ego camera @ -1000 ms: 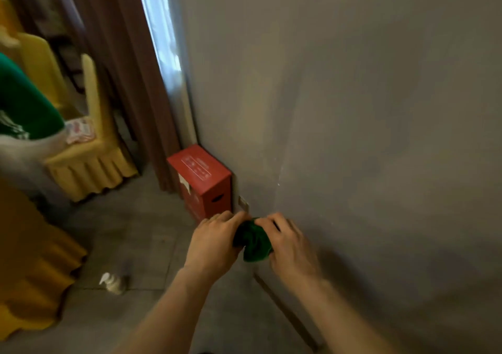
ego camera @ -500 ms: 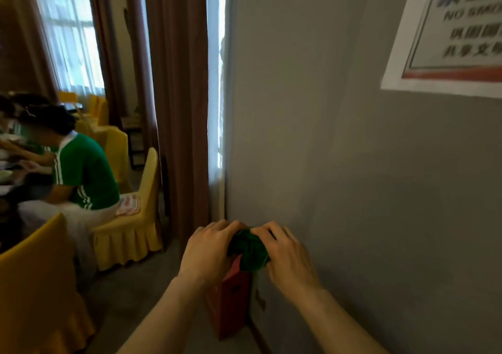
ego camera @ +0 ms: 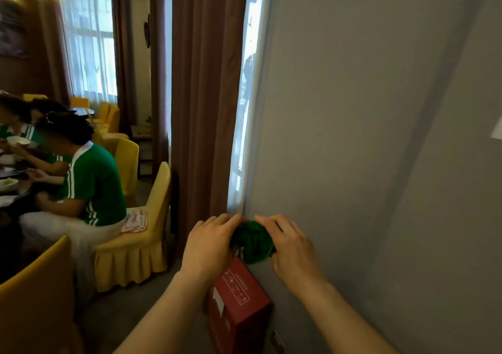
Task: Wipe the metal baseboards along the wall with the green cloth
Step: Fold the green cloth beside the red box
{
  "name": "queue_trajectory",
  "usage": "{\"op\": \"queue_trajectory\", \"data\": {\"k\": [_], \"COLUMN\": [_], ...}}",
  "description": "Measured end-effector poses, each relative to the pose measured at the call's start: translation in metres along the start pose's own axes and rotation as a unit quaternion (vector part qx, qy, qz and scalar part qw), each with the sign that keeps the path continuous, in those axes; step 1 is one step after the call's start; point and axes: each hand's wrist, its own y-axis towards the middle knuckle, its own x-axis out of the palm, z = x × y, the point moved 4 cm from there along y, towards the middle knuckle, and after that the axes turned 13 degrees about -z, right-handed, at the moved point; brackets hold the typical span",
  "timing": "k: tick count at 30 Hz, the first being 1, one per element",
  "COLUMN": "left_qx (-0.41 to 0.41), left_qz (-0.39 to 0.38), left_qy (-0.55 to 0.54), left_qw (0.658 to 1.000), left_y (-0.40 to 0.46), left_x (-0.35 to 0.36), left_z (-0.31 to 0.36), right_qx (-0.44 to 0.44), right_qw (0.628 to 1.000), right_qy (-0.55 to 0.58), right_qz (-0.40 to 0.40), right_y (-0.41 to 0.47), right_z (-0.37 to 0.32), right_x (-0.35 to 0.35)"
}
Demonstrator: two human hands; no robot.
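Note:
A bunched-up green cloth (ego camera: 252, 241) is held in the air between both hands, close to the grey wall (ego camera: 380, 136). My left hand (ego camera: 210, 243) grips its left side and my right hand (ego camera: 292, 247) grips its right side, fingers curled over the top. The metal baseboard is out of view below the frame; only a small wall plate (ego camera: 277, 341) shows low on the wall beside the red box.
A red cardboard box (ego camera: 239, 307) stands on the floor against the wall, under my hands. Brown curtains (ego camera: 206, 95) hang ahead. Yellow-covered chairs (ego camera: 141, 234) and seated people in green shirts (ego camera: 92, 182) fill the left side around a table.
The view has tilted up from the floor to the room and curtains. Both hands keep the green cloth between them, now higher relative to the red box.

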Motion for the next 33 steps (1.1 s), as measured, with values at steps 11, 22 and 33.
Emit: {"op": "queue_trajectory", "data": {"k": [11, 22, 33], "left_qx": [-0.014, -0.015, -0.067], "left_qz": [-0.052, -0.124, -0.272], "left_qy": [-0.012, -0.008, -0.035], "left_qw": [0.998, 0.992, 0.959], "left_y": [0.053, 0.12, 0.191], "left_x": [0.043, 0.161, 0.341], "left_z": [-0.122, -0.168, -0.209], "right_qx": [0.042, 0.097, 0.169], "right_qw": [0.998, 0.99, 0.954], "right_qy": [0.016, 0.038, 0.109], "right_qz": [-0.032, -0.092, -0.22], "right_y": [0.098, 0.147, 0.181], "right_z": [-0.007, 0.075, 0.204], "right_x": [0.08, 0.177, 0.344]}}
